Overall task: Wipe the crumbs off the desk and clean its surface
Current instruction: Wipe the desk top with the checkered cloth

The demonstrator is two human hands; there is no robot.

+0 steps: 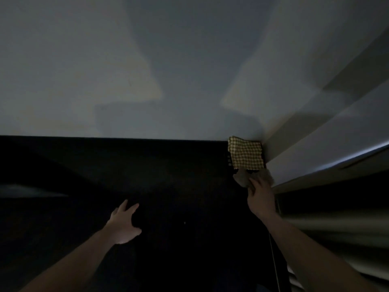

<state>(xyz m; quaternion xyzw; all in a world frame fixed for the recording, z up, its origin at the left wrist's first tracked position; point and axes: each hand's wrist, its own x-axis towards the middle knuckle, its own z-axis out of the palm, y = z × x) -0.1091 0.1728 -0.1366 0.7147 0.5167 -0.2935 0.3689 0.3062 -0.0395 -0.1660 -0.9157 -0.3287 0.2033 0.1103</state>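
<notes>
A: Desk [84, 165] was black and barely lit — it ran back to a pale wall [147, 70]. Left hand [124, 223] lay spread flat on it, fingers apart, holding nothing.

B: And the right?

A: Right hand [260, 193] was up in the far right corner, fingers curled round a pale cloth [242, 179]. Just behind it a checked cloth [245, 152] sat on the desk against the wall. One tiny light speck [184, 223] near the middle — crumb or not, couldn't tell.

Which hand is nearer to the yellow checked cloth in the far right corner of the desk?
Right. The right hand is just below the yellow checked cloth, gripping a pale rag beside it. The left hand lies well away to the left, open over the dark desk.
</notes>
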